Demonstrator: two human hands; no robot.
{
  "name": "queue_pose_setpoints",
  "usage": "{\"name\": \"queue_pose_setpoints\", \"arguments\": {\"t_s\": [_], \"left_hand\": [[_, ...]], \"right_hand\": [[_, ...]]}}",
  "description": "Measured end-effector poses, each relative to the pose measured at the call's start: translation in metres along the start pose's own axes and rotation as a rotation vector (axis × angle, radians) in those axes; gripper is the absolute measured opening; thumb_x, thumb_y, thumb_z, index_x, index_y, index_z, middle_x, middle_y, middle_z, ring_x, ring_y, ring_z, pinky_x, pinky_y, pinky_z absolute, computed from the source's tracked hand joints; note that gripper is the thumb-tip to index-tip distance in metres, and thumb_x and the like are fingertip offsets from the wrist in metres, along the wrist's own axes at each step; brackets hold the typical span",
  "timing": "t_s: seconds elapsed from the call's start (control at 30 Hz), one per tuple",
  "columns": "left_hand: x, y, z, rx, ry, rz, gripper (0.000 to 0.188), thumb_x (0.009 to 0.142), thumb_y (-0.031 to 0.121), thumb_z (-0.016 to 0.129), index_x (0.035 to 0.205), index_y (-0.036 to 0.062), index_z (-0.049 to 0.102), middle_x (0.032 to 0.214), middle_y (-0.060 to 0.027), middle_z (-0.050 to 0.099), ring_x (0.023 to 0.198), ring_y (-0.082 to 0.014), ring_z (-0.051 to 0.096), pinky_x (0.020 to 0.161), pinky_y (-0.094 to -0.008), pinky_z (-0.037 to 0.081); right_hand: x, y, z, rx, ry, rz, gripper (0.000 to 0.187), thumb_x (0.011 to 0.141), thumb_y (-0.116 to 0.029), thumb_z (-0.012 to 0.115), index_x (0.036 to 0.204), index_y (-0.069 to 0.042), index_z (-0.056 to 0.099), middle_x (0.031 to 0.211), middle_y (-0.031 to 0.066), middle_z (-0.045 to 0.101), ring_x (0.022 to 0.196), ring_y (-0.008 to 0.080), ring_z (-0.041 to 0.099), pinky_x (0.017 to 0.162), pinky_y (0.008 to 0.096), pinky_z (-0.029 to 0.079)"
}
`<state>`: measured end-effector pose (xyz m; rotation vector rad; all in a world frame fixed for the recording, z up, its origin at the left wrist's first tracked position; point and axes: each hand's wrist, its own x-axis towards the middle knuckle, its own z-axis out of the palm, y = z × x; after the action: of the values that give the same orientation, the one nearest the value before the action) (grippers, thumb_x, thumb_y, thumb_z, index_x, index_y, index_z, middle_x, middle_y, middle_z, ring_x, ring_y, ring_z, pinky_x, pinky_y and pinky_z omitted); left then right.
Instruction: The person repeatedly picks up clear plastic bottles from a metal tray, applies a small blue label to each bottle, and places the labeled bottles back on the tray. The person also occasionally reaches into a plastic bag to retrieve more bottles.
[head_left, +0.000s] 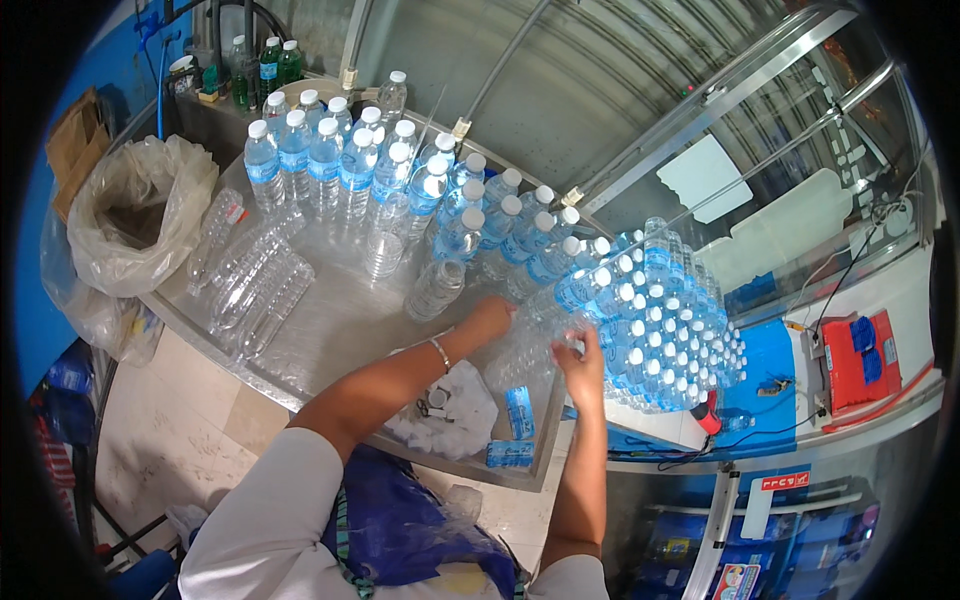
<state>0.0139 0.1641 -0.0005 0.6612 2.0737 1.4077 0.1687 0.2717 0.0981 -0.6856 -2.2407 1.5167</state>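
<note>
My left hand (488, 320) reaches over the metal table with its fingers curled round a clear plastic bottle (535, 322), which lies tilted between my hands. Close to its right, my right hand (580, 365) is raised with thumb and fingers drawn together. What they pinch is too blurred to make out. Blue labels (519, 412) lie flat near the table's front right corner, below my hands. A white cloth (455, 415) sits under my left forearm. An uncapped clear bottle (435, 290) stands just left of my left hand.
Capped bottles with blue labels (325, 160) stand in rows along the back. Many more capped bottles (670, 340) crowd the right side. Several unlabelled bottles (262, 295) lie on the metal table (340, 330). An opened plastic bag (140, 205) stands at its left end.
</note>
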Motion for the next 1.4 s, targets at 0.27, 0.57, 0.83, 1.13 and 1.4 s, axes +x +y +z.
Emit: {"name": "queue_pose_setpoints", "arguments": {"t_s": [0.27,0.57,0.83,1.13,1.4], "left_hand": [[-0.113,0.053,-0.090,0.667,0.646,0.803,0.033,0.085,0.008,0.060,0.117,0.0044,0.063,0.118,-0.0129,0.059,0.113,-0.0323,0.054,0.095,-0.0435,0.045],[-0.120,0.044,-0.132,0.599,0.633,0.776,0.040,0.086,0.010,0.063,0.125,0.0031,0.057,0.117,-0.0131,0.055,0.098,-0.0316,0.057,0.082,-0.0380,0.050],[-0.101,0.032,-0.139,0.774,0.607,0.908,0.040,0.086,0.012,0.063,0.124,-0.0006,0.056,0.116,-0.0129,0.054,0.087,-0.0284,0.056,0.077,-0.0366,0.050],[-0.109,0.032,-0.145,0.682,0.634,0.987,0.041,0.085,0.011,0.064,0.125,0.0037,0.057,0.113,-0.0136,0.055,0.089,-0.0306,0.054,0.079,-0.0387,0.048],[-0.174,0.009,-0.099,0.231,0.175,0.607,0.049,0.085,0.014,0.066,0.131,0.0084,0.051,0.119,-0.0140,0.058,0.112,-0.0304,0.055,0.096,-0.0417,0.043]], "right_hand": [[0.027,0.014,0.069,-0.336,0.194,-0.385,0.070,0.080,-0.012,0.076,0.138,-0.001,0.038,0.117,0.0173,0.051,0.097,0.0278,0.062,0.075,0.0343,0.052],[0.010,0.005,0.067,-0.425,0.321,-0.379,0.075,0.080,-0.016,0.076,0.142,-0.003,0.036,0.118,0.0203,0.049,0.098,0.0325,0.058,0.081,0.0405,0.049],[-0.078,0.112,0.005,-0.684,0.132,-0.255,0.022,0.074,-0.010,0.076,0.097,-0.009,0.075,0.091,0.0134,0.063,0.089,0.0318,0.060,0.078,0.0411,0.050],[-0.085,0.164,0.016,-0.592,0.337,-0.458,0.016,0.073,-0.008,0.076,0.089,-0.010,0.076,0.084,0.0113,0.059,0.082,0.0295,0.056,0.075,0.0397,0.046],[-0.087,0.091,0.043,-0.157,0.402,-0.202,0.016,0.081,-0.001,0.072,0.097,-0.006,0.074,0.084,0.0060,0.056,0.083,0.0184,0.055,0.074,0.0295,0.045]]}}
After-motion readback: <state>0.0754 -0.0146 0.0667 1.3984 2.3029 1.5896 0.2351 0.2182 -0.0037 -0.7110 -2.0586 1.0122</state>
